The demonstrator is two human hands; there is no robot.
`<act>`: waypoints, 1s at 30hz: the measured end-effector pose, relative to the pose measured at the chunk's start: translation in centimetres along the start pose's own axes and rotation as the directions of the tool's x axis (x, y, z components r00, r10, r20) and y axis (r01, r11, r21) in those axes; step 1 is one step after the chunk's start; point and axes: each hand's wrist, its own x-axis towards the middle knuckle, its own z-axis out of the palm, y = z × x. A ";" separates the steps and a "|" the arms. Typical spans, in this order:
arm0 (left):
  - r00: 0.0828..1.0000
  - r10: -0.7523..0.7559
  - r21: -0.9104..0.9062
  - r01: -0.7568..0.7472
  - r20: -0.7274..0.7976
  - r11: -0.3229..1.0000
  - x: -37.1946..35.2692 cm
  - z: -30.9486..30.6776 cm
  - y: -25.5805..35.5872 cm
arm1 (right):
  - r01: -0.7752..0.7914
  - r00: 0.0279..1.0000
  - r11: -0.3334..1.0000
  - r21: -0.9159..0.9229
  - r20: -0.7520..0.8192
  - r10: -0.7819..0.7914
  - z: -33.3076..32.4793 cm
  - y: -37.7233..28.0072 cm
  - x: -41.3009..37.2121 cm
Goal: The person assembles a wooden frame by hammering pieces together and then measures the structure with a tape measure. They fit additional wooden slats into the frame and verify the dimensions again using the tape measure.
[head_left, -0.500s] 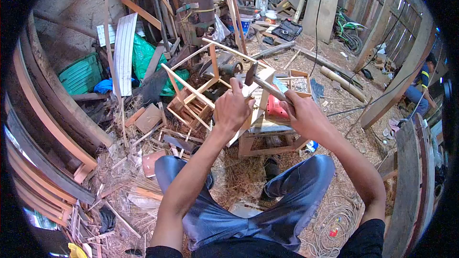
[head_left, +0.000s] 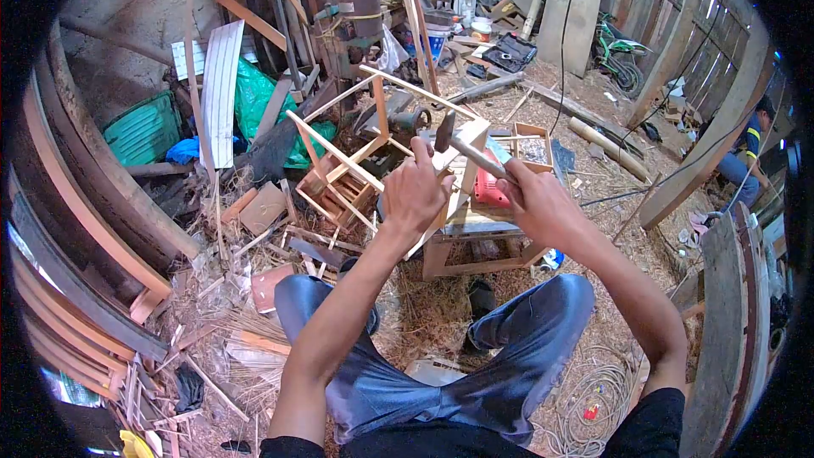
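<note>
My right hand (head_left: 543, 208) is wrapped around the handle of a hammer (head_left: 482, 157). The hammer's dark metal head is just beyond the fingers of my left hand (head_left: 414, 197). That hand is closed, with its index finger raised close to the hammer head; what it pinches is hidden behind the fingers. Both hands are over a light wooden frame (head_left: 379, 110) with slender legs and rails, which leans in front of me. Behind the hammer handle, a red power tool (head_left: 489, 189) rests on a low wooden stand (head_left: 437, 259).
Wood scraps and shavings cover the ground around my knees. Curved timbers (head_left: 89, 195) lean at the left, near a green sheet (head_left: 250, 106). A coiled cord (head_left: 585, 407) lies at lower right. Another person (head_left: 746, 157) crouches beyond a post (head_left: 708, 148) at right.
</note>
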 end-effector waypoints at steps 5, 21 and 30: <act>1.000 -0.008 -0.018 0.008 -0.004 1.000 -0.1 -0.1 0.0 | -0.028 0.999 1.000 0.001 -0.018 0.028 0.3 -0.1 -0.4; 0.999 0.025 -0.018 -0.026 -0.044 1.000 -0.4 0.4 -0.1 | 0.009 0.995 0.993 0.114 -0.097 0.002 0.5 0.4 -0.5; 0.999 0.008 0.002 -0.008 -0.037 1.000 -0.5 0.2 0.0 | 0.017 0.999 0.999 0.039 -0.049 -0.015 1.2 0.5 -0.6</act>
